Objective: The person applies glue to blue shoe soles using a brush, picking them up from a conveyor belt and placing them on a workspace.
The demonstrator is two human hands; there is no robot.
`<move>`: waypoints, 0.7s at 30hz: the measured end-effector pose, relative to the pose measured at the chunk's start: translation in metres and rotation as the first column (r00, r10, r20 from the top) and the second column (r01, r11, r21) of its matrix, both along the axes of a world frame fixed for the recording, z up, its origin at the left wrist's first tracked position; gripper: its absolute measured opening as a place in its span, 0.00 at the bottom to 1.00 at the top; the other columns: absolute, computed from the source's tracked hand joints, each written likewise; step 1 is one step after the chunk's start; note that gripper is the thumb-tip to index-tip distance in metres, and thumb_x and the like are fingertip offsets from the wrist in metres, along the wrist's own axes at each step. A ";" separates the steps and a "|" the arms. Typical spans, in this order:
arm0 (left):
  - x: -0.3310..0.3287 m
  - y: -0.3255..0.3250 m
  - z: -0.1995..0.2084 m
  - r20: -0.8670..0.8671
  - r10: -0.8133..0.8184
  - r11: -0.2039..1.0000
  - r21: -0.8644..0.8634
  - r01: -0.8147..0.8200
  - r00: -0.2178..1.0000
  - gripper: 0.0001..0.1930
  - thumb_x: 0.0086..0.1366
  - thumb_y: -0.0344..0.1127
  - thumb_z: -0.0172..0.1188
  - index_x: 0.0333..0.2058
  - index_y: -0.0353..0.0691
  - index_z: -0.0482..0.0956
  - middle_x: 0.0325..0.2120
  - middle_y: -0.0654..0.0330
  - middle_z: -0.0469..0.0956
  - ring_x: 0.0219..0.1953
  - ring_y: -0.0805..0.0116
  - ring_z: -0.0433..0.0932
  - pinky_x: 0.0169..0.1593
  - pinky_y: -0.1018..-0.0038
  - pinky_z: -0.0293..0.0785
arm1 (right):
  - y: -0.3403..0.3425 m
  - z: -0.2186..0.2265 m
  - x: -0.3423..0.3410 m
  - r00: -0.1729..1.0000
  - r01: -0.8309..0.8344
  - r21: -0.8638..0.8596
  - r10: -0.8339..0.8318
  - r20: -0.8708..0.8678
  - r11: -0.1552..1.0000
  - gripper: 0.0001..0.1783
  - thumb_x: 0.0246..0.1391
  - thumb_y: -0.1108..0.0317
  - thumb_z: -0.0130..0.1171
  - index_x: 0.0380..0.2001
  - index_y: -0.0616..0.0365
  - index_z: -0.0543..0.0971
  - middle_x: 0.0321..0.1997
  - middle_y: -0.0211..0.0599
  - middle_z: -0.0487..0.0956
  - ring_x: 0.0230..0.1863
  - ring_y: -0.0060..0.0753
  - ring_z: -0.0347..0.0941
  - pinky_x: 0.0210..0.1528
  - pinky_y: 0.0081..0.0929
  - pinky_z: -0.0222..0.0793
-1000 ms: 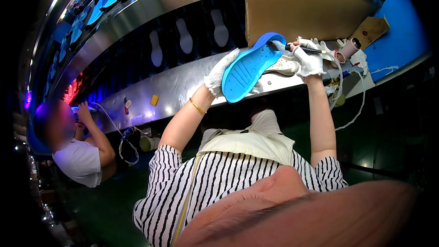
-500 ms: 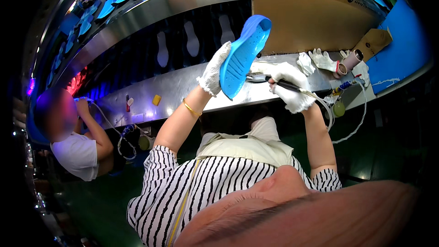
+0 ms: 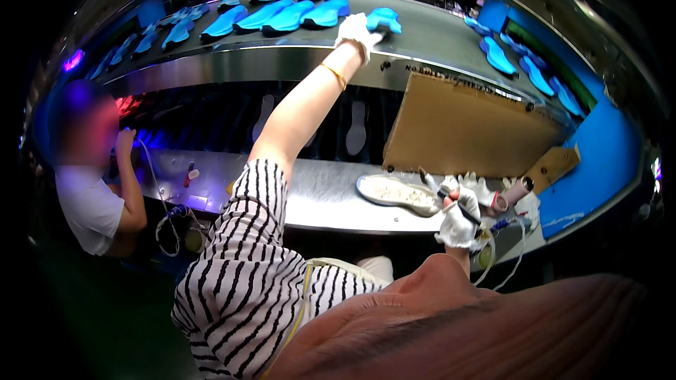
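Ahead, left hand (image 3: 355, 30) touches blue sole (image 3: 384, 18), grip unclear; right hand (image 3: 460, 221) clasps brush (image 3: 428, 179)

A long grey conveyor (image 3: 436, 39) stretches from side to side; below it runs a metal bench (image 3: 324, 186), to its right a blue panel (image 3: 598, 165), to its left a violet lamp (image 3: 72, 60) (small but vivid), beneath it green floor (image 3: 155, 317).

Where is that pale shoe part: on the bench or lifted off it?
On the metal bench: the pale shoe part lies along its surface, near the right hand, which grips a slim tool.
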State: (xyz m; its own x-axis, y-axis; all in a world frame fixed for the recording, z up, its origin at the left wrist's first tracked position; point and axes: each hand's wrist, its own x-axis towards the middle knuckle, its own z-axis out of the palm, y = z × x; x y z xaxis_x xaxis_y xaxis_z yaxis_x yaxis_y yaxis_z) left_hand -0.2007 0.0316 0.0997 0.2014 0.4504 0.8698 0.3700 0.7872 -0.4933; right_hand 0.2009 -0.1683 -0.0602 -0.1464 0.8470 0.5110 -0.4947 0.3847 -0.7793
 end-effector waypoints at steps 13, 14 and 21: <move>-0.098 -0.146 0.030 0.883 -0.241 0.749 -0.096 0.656 0.404 0.30 0.54 0.57 0.56 0.55 0.54 0.70 0.55 0.55 0.69 0.59 0.57 0.64 0.65 0.54 0.43 | 0.033 -0.035 -0.006 0.995 0.097 -0.177 -0.090 0.047 0.980 0.09 0.44 0.82 0.49 0.30 0.58 0.69 0.35 0.28 0.67 0.37 0.21 0.66 0.42 0.15 0.62; -0.111 -0.153 0.033 0.921 -0.129 0.777 -0.137 0.614 0.368 0.30 0.54 0.59 0.56 0.55 0.55 0.71 0.55 0.55 0.68 0.60 0.58 0.63 0.66 0.53 0.39 | 0.034 -0.036 -0.003 0.996 0.079 -0.169 -0.072 0.044 0.982 0.09 0.44 0.82 0.49 0.31 0.58 0.70 0.36 0.28 0.67 0.38 0.21 0.67 0.42 0.15 0.62; -0.157 -0.146 0.022 0.977 0.057 0.906 -0.137 0.400 0.207 0.40 0.48 0.74 0.48 0.56 0.57 0.70 0.58 0.61 0.66 0.61 0.59 0.62 0.65 0.48 0.37 | 0.029 -0.019 -0.012 1.000 -0.011 -0.321 0.018 0.020 0.947 0.09 0.45 0.83 0.52 0.32 0.60 0.71 0.35 0.33 0.71 0.34 0.24 0.70 0.40 0.16 0.67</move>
State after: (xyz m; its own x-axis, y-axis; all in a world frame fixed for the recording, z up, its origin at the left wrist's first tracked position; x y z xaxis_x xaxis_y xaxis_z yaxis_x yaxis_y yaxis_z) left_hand -0.3580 -0.1146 0.1213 -0.5549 0.7840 0.2783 0.8318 0.5277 0.1719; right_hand 0.1889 -0.1398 -0.0794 -0.1679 0.9634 0.2091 -0.4794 0.1055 -0.8712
